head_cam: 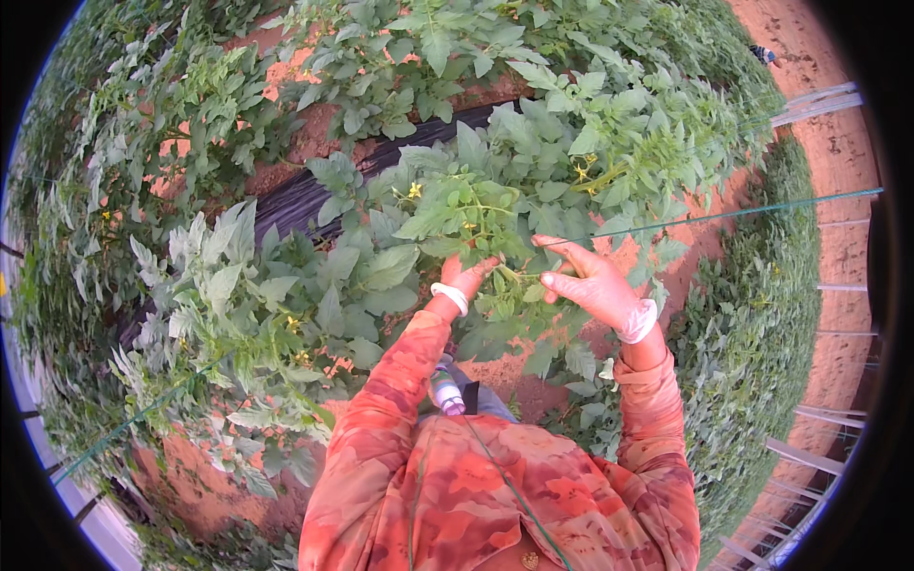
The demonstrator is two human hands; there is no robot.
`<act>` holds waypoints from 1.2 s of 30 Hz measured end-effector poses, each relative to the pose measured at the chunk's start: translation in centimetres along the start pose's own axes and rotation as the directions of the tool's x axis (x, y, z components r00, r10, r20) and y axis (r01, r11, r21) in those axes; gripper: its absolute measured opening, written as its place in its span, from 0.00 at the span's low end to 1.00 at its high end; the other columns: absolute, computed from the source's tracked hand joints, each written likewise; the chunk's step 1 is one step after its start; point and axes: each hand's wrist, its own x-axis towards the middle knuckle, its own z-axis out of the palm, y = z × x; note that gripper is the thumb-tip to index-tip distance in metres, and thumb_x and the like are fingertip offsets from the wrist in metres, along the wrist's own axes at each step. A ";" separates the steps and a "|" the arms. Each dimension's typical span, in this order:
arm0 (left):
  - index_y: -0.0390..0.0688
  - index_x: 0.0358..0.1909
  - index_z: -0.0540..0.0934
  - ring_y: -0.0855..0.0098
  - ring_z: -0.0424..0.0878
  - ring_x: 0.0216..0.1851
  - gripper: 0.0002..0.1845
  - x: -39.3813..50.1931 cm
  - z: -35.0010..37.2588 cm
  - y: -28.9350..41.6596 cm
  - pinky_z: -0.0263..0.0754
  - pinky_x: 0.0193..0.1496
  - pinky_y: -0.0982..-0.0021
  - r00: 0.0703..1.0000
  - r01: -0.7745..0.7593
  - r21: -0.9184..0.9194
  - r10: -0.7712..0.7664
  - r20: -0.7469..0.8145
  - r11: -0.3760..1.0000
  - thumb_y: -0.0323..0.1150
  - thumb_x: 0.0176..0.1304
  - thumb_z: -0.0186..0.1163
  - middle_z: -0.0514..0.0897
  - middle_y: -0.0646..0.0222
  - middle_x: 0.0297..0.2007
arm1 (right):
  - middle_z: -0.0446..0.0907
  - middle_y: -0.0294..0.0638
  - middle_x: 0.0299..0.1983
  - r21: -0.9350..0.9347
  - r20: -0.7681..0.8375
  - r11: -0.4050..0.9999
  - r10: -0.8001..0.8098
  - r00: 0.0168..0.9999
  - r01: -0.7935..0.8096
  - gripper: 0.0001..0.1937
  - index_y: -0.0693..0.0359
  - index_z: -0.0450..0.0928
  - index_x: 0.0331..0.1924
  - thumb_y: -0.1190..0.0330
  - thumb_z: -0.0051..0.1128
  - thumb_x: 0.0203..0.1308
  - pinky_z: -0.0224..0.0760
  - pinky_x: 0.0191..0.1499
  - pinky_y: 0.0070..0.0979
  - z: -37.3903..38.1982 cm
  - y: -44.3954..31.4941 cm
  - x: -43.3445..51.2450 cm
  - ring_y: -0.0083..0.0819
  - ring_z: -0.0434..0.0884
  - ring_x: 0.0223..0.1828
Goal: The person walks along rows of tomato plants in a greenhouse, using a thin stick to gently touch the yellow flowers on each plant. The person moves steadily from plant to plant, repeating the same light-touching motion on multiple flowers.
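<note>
Before me stands a tomato plant point(493, 214) with leafy tops and small yellow flowers point(415, 190). My left hand point(468, 277) reaches in at its middle, the fingertips partly hidden by leaves around a stem. To the right of it, my right hand point(589, 282), in a thin translucent glove, has its thumb and fingers around the end of a thin green shoot point(525, 275). A green twine point(714, 218) runs from the right edge of the view to the right hand's index finger. Both wrists bear white bands.
More tomato plants point(214, 285) grow left, right and beyond. Black plastic mulch point(385, 160) lies on the reddish soil. A bottle point(446, 389) is near my waist. Another twine point(136, 421) crosses the lower left. Part of a person point(764, 54) shows at the far upper right.
</note>
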 end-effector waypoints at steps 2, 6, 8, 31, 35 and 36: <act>0.44 0.58 0.77 0.65 0.79 0.52 0.25 0.4 0.6 -2.0 0.71 0.58 0.64 0.998 0.014 0.047 -0.011 -0.067 0.999 0.41 0.60 0.66 0.82 0.64 0.52 | 0.80 0.34 0.40 -0.032 -0.036 0.999 0.000 0.999 -0.001 0.25 0.59 0.69 0.66 0.65 0.59 0.67 0.70 0.46 0.19 -0.4 -0.3 -1.2 0.18 0.79 0.36; 0.54 0.53 0.81 0.55 0.78 0.53 0.16 2.4 0.3 -7.0 0.72 0.56 0.56 0.991 -0.128 0.282 0.132 0.004 0.951 0.43 0.65 0.56 0.81 0.59 0.52 | 0.80 0.33 0.40 -0.160 -0.165 0.987 -0.026 0.986 -0.001 0.22 0.61 0.72 0.63 0.63 0.57 0.69 0.72 0.45 0.20 -1.2 -0.4 -3.5 0.19 0.78 0.36; 0.56 0.48 0.83 0.52 0.79 0.49 0.14 3.2 0.1 -8.9 0.74 0.51 0.52 0.973 -0.178 0.565 0.229 -0.021 0.806 0.43 0.66 0.53 0.82 0.57 0.48 | 0.81 0.33 0.35 -0.248 -0.245 0.969 -0.065 0.967 0.003 0.20 0.60 0.74 0.62 0.61 0.54 0.70 0.71 0.43 0.20 -1.5 -0.2 -4.6 0.18 0.77 0.35; 0.43 0.46 0.82 0.48 0.82 0.40 0.16 -9.2 -10.8 4.4 0.77 0.45 0.53 0.981 -0.192 0.724 0.157 0.116 0.663 0.27 0.53 0.60 0.85 0.54 0.36 | 0.81 0.34 0.32 -0.209 -0.765 0.963 -0.270 0.584 0.171 0.30 0.66 0.75 0.57 0.46 0.32 0.76 0.52 0.23 0.13 -5.9 4.5 -14.2 0.11 0.58 0.18; 0.43 0.58 0.79 0.55 0.82 0.51 0.27 -11.4 -15.1 11.6 0.73 0.60 0.62 0.799 -0.533 0.681 0.033 0.601 0.502 0.39 0.55 0.66 0.84 0.55 0.49 | 0.81 0.33 0.27 -0.082 -0.741 0.986 -0.156 0.653 0.142 0.31 0.66 0.77 0.54 0.45 0.31 0.76 0.52 0.22 0.13 -6.3 5.6 -15.0 0.11 0.58 0.17; 0.44 0.60 0.77 0.57 0.82 0.53 0.28 -10.7 -16.1 13.6 0.72 0.63 0.64 0.841 -0.384 0.657 -0.048 0.539 0.649 0.37 0.56 0.66 0.83 0.57 0.52 | 0.81 0.33 0.27 -0.063 -0.734 0.990 -0.130 0.666 0.124 0.31 0.66 0.77 0.54 0.45 0.31 0.76 0.52 0.22 0.13 -6.2 5.8 -15.1 0.11 0.59 0.17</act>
